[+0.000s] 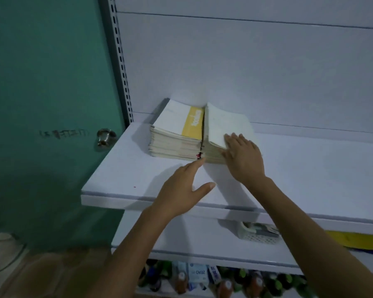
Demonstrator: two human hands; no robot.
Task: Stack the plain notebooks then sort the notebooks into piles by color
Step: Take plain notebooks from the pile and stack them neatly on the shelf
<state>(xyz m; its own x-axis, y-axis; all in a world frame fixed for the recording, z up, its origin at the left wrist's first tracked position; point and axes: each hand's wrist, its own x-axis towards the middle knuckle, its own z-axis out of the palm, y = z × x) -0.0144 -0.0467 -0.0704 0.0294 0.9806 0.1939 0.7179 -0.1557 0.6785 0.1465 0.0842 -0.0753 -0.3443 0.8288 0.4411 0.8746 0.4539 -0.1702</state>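
Note:
Two stacks of notebooks stand side by side at the back left of a white shelf (138,173). The left stack (177,134) has a white cover with a yellow band on top. The right stack (222,127) has a plain white cover on top. My right hand (243,155) lies with spread fingers on the near right corner of the plain stack, thumb against its side. My left hand (185,188) reaches over the shelf with straight fingers, its fingertips at the foot of the gap between the two stacks.
A green door (47,104) with a metal knob (105,137) is left of the shelving. On the lower shelf sit a small white basket (258,234) and a yellow item (357,240). Bottles and packets (202,278) fill the bottom shelf.

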